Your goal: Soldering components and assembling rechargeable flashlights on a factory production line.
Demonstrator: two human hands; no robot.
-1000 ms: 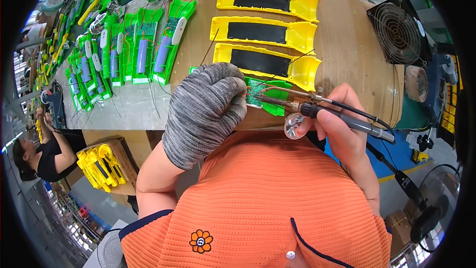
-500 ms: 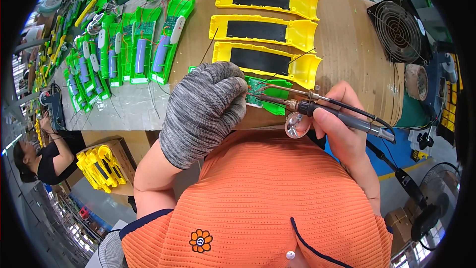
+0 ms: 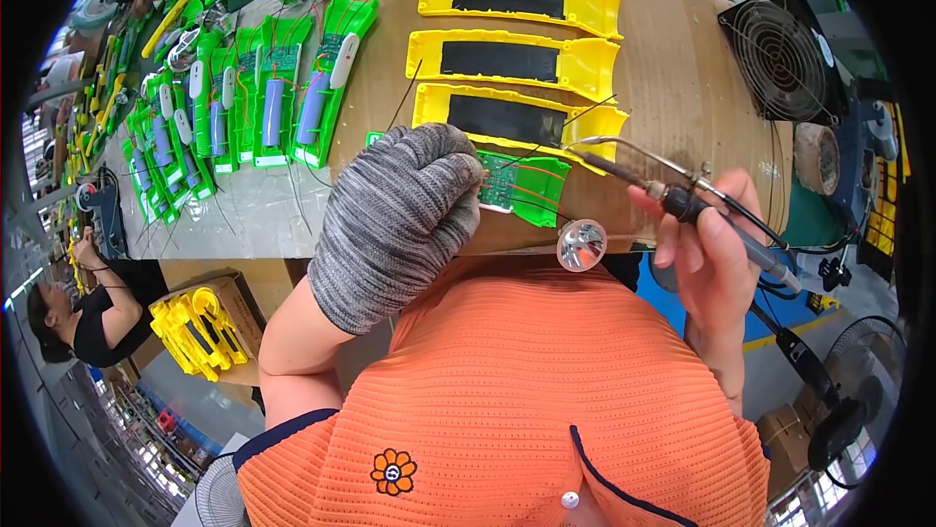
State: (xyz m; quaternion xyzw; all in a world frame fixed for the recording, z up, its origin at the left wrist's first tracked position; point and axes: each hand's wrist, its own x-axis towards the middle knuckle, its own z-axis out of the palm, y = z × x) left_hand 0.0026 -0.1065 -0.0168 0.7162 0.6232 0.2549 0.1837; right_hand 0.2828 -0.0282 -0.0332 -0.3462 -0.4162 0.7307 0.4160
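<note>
Since the picture from a moment ago, the right hand (image 3: 707, 254) has lifted the soldering iron (image 3: 673, 197) up and away from the green circuit board (image 3: 517, 186), so its thin tip now points at the near yellow case instead of at the board. That hand is bare and its fingers are closed around the dark handle of the iron, with a black cord running off toward the right. The left hand (image 3: 400, 220) wears a grey knitted glove and has stayed put, pressed down on the left part of the green circuit board at the near edge of the worktop (image 3: 673, 69); its fingers are curled, but you cannot tell if they pinch anything. Thin red and black wires run across the board. A small shiny reflector cup (image 3: 582, 244) hangs just past the near edge, right by the board. Three yellow cases (image 3: 507, 59) with black middles lie in a row behind the board, going toward the far edge. Green trays with white and blue parts (image 3: 283, 98) sit along the left side. A black fan (image 3: 785, 59) stands at the far right corner. Another person (image 3: 83, 308) works far off to the left.
</note>
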